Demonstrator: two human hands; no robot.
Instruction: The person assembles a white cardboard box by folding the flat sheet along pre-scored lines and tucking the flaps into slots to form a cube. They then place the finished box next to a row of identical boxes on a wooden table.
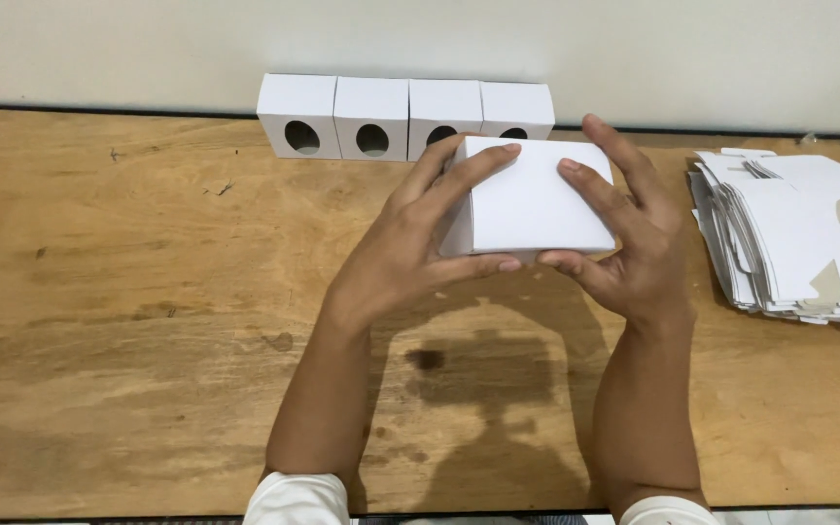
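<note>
I hold a small white cardboard box [537, 199] above the wooden table [148, 321], between both hands. My left hand [410, 243] grips its left side, fingers over the top edge and thumb underneath. My right hand [629, 238] clasps the right side, index finger lying on the top face. Behind the box, a row of several folded white boxes [371, 117] with oval holes in their fronts stands against the wall.
A stack of flat, unfolded white box blanks [799, 233] with oval cut-outs lies at the right edge of the table. A pale wall [439, 39] rises right behind the row of boxes. My white sleeves show at the bottom.
</note>
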